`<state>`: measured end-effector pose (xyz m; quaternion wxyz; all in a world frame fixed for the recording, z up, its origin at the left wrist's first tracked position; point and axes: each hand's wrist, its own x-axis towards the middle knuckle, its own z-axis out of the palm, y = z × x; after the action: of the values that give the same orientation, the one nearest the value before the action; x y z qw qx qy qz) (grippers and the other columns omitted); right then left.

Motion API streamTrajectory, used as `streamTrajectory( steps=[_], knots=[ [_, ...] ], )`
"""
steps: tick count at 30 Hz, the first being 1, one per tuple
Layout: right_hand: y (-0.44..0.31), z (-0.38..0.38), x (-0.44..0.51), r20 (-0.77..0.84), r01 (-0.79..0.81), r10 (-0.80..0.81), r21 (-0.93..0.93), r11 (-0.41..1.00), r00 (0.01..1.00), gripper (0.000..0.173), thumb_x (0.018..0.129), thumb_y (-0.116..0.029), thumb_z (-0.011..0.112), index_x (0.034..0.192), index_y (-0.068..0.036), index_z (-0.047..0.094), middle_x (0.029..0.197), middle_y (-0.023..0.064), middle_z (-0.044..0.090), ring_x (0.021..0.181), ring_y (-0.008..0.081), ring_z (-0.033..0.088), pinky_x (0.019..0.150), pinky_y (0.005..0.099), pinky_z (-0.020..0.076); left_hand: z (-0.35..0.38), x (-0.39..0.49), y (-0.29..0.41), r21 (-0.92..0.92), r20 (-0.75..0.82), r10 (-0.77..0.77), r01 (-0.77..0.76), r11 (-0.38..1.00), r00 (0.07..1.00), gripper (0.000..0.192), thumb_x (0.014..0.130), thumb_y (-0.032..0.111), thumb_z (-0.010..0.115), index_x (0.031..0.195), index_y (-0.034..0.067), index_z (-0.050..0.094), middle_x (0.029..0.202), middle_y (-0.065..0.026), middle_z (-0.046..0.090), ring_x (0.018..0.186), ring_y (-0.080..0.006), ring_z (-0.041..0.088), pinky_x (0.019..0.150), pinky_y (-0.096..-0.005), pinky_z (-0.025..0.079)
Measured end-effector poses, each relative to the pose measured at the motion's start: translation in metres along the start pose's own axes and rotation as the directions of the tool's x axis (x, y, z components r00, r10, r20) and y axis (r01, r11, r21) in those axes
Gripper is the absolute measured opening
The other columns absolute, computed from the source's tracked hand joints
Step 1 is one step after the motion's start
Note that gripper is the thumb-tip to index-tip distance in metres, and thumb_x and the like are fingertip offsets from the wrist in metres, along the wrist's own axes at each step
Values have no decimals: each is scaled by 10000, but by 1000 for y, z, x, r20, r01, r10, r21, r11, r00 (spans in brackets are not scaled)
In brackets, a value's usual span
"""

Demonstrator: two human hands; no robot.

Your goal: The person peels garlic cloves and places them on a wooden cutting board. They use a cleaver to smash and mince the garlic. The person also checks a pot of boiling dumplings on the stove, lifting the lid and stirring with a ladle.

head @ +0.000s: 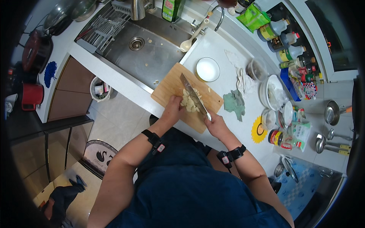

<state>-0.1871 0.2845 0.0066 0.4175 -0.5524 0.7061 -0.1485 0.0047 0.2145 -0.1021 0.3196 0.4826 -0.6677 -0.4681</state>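
A wooden cutting board (165,90) lies at the counter's front edge, one corner reaching over the sink's side. Pale sliced pieces (188,103), possibly garlic, form a loose pile on it. My right hand (216,125) grips the handle of a kitchen knife (191,90), whose long blade lies across the pile and points away from me. My left hand (172,110) is on the board at the pile's left side; its fingertips touch or nearly touch the pieces, and their grip is partly hidden. Just beyond the board stands a glass bowl (207,69) that looks white inside.
The steel sink (125,67) is at the left, with a dish rack (107,30). A ladle (186,44) rests by its edge. A green cloth (234,105), stacked bowls (263,91) and several bottles (291,54) are rightward. Another person's legs (64,196) show at lower left.
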Motion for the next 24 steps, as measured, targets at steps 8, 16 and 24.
streamTrajectory(
  steps=[8,16,24],
  knots=[
    [33,28,4,-43,60,-60,9,998,997,353,880,-141,565,1229,-91,555,866,243,641,808,399,641,713,418,518,6,-2,3,69,-12,22,-21,997,1000,200,740,-17,666,907,-11,555,899,-155,517,749,-282,578,650,-354,488],
    [4,20,-2,3,65,-65,-14,998,998,355,879,-157,570,1230,-100,562,855,247,637,791,411,632,692,417,513,4,-2,-5,166,16,-7,4,986,1000,204,744,1,667,904,-10,541,924,-169,517,766,-302,580,662,-360,489],
    [7,-12,-6,22,7,-7,-7,1000,1000,356,878,-172,573,1227,-103,569,777,234,634,723,403,634,668,429,514,4,-12,13,247,141,112,-144,958,984,305,735,83,710,975,12,534,1053,-187,497,894,-329,578,725,-387,501]
  ],
)
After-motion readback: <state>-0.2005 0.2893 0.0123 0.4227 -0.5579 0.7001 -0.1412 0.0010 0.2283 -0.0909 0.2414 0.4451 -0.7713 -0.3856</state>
